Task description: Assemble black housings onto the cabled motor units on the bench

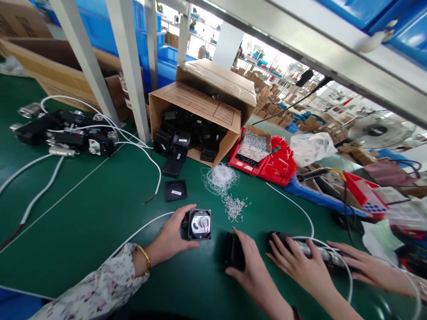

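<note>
My left hand (pixel 176 233) grips the side of a square black housing (pixel 209 222), fingers at its top edge and thumb at the bottom. A silver plate with a round centre and a thin red wire shows inside. A white cable (pixel 143 232) runs left from beneath the hand. To the right, my right hand (pixel 251 262) is closed around a black plastic cover (pixel 231 251), slightly blurred and apart from the housing. Beyond the housing lies a flat black cover (pixel 176 190) with a white label. Small metal screws (pixel 234 208) lie in a loose pile nearby.
A co-worker's hands (pixel 303 262) rest on a metal and black assembly at right. An open carton (pixel 200 95) holds black covers. Tangled clear strands (pixel 220 178) lie before a red tray (pixel 276 171). Assemblies with white cables (pixel 66 129) sit at left near metal posts.
</note>
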`<action>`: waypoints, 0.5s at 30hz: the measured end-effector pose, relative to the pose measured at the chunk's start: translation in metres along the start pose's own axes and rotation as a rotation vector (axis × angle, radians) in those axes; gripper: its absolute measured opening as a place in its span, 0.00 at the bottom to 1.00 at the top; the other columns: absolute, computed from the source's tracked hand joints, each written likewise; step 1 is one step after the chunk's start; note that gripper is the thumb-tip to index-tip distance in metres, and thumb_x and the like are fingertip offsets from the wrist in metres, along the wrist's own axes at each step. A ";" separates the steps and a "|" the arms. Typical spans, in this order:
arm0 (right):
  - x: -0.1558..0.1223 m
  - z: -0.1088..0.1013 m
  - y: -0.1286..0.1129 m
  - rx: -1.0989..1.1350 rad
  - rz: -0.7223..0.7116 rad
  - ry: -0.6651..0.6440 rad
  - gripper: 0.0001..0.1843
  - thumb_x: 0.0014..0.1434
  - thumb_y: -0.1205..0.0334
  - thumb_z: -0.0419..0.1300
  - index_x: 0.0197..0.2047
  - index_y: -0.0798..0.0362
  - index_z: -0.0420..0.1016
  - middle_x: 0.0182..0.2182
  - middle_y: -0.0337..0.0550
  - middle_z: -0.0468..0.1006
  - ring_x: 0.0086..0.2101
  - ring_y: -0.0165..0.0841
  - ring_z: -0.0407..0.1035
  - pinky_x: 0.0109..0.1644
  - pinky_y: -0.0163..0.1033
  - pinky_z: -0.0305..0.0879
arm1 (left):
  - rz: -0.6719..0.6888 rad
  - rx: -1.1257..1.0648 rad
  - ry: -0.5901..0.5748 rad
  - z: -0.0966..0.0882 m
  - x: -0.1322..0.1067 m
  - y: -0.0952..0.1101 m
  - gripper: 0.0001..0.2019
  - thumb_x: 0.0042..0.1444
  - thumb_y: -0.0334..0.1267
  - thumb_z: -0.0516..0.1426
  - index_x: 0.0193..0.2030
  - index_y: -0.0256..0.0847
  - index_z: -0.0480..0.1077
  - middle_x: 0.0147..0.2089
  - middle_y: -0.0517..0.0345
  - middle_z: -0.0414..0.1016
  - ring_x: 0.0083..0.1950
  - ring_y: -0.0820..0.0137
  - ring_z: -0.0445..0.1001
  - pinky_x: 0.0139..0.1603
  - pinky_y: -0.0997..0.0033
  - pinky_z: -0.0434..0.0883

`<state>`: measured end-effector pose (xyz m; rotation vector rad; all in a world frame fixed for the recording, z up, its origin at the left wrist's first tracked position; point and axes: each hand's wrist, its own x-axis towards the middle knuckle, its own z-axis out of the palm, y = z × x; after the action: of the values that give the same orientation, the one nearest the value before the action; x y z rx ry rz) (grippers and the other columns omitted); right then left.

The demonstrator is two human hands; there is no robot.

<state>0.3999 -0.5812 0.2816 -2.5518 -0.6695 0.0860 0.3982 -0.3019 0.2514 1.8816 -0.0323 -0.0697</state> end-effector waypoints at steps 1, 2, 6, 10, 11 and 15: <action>0.010 0.004 -0.011 0.031 -0.019 0.010 0.41 0.51 0.61 0.63 0.63 0.49 0.47 0.55 0.52 0.60 0.55 0.48 0.57 0.56 0.55 0.59 | 0.013 -0.003 -0.001 0.000 0.000 -0.002 0.43 0.34 0.31 0.68 0.59 0.44 0.55 0.58 0.49 0.64 0.58 0.56 0.65 0.59 0.54 0.62; 0.021 0.005 -0.024 0.070 -0.056 0.024 0.42 0.51 0.60 0.64 0.63 0.49 0.46 0.56 0.53 0.58 0.56 0.48 0.55 0.57 0.55 0.58 | 0.027 -0.003 -0.002 0.001 0.000 -0.003 0.43 0.34 0.31 0.68 0.59 0.45 0.56 0.58 0.50 0.64 0.58 0.56 0.65 0.59 0.54 0.62; 0.070 -0.002 -0.070 0.127 -0.331 -0.062 0.45 0.50 0.59 0.67 0.63 0.51 0.46 0.56 0.53 0.59 0.56 0.45 0.52 0.61 0.52 0.53 | 0.080 -0.020 0.024 0.005 0.002 -0.010 0.41 0.34 0.33 0.68 0.57 0.44 0.57 0.57 0.50 0.65 0.58 0.56 0.65 0.60 0.54 0.62; 0.095 0.000 -0.085 0.097 -0.389 -0.203 0.50 0.45 0.54 0.70 0.64 0.51 0.48 0.58 0.52 0.58 0.58 0.47 0.49 0.63 0.53 0.48 | 0.086 -0.031 0.042 0.007 0.003 -0.012 0.43 0.33 0.31 0.68 0.58 0.43 0.56 0.58 0.48 0.64 0.58 0.54 0.64 0.60 0.50 0.61; 0.094 0.003 -0.083 0.124 -0.368 -0.204 0.50 0.46 0.52 0.69 0.65 0.51 0.47 0.59 0.52 0.56 0.59 0.47 0.47 0.63 0.54 0.47 | 0.081 -0.029 0.036 0.007 0.002 -0.011 0.43 0.33 0.32 0.68 0.59 0.43 0.55 0.58 0.47 0.63 0.59 0.54 0.64 0.60 0.49 0.61; 0.069 0.023 -0.063 0.421 -0.005 -0.014 0.37 0.59 0.51 0.57 0.65 0.51 0.45 0.60 0.54 0.54 0.58 0.45 0.50 0.61 0.55 0.51 | 0.150 0.042 0.039 0.002 0.000 -0.003 0.47 0.40 0.34 0.67 0.64 0.45 0.46 0.62 0.44 0.57 0.62 0.54 0.60 0.60 0.49 0.61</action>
<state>0.4284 -0.4905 0.2962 -2.1466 -0.5909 0.2190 0.3982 -0.3033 0.2479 1.9166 -0.1486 0.0708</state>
